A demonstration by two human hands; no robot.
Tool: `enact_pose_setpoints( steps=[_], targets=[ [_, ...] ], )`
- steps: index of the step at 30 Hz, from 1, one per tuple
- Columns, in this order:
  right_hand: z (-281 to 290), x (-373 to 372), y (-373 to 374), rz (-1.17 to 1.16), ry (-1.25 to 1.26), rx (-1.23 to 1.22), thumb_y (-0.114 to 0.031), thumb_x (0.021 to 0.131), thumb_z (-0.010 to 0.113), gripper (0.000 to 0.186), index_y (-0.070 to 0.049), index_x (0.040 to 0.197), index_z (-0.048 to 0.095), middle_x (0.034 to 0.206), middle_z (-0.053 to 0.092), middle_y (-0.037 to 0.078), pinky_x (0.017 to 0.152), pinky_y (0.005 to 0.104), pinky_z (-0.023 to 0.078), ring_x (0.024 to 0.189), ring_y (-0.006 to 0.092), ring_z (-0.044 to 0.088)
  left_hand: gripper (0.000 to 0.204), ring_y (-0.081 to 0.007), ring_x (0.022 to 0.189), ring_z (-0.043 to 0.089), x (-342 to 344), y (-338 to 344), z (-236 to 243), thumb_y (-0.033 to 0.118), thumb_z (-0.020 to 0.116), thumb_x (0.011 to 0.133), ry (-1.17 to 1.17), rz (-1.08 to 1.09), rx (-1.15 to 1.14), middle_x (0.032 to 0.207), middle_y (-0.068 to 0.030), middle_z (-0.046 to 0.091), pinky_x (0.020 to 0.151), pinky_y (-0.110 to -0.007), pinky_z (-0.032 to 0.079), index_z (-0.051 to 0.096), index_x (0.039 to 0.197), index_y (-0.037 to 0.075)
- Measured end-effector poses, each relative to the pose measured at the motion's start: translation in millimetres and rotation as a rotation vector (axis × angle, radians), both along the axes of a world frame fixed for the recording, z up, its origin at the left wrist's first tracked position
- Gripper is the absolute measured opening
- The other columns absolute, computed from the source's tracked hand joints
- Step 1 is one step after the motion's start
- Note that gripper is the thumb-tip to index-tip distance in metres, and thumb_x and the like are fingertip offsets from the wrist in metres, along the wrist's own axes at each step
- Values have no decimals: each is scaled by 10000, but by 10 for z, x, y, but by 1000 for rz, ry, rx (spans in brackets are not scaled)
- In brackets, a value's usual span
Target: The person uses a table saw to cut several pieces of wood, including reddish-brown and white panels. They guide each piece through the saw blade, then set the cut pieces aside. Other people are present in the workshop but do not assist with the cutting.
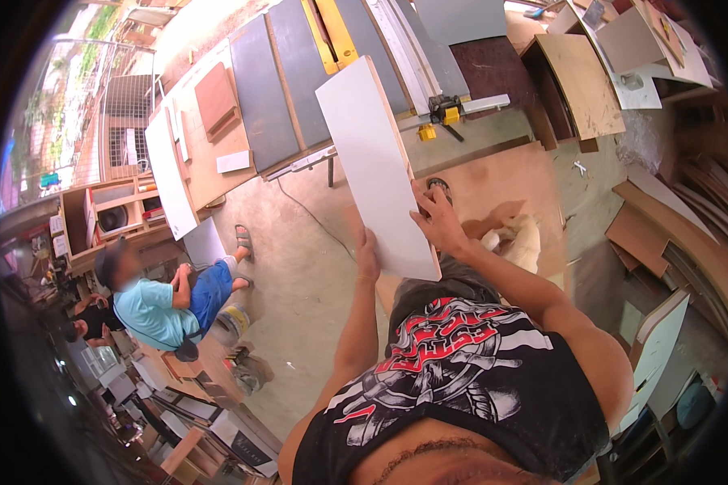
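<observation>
a person (150, 314) in light blue is at left, a wooden box (592, 93) and brown boards (637, 236) at right.

From the person's head, the one wide view looks downward and forward, with the shirt (453, 364) near at the frame's bottom, the white board (380, 170) mid-frame, and the saw table (260, 101) farther, at the top.
</observation>
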State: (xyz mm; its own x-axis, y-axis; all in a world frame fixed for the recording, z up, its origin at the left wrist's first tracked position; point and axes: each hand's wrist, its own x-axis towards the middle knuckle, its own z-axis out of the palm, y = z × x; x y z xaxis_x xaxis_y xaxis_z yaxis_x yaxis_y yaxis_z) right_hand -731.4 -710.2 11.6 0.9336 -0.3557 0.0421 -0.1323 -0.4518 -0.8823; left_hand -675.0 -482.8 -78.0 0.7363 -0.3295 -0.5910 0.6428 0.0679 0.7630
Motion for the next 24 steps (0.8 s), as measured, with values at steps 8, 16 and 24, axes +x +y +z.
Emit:
enact_pose_setpoints(
  steps=[8,16,24],
  targets=[
    [56,-35,101,-22,26,71,-104,877,690,584,-94,1430,503,978,500,125,765,340,493,834,245,553,474,-190,1248,489,20,73,-34,241,423,1048,-77,-5,20,1404,-84,510,1064,-316,374,395,1464,15],
    [-27,34,138,-137,129,174,-178,896,693,567,-46,1414,506,960,528,109,735,301,483,819,186,548,548,-182,1298,451,29,81,116,269,463,1053,-198,-52,-15,1486,-88,446,1086,-306,358,310,1529,45],
    [-134,227,-40,-294,234,574,-421,1001,553,532,30,1279,502,935,560,39,758,273,452,855,120,515,490,-194,1021,623,-357,-130,918,229,548,1010,-548,1,499,1239,-161,639,904,-296,475,447,1466,78]
  ],
)
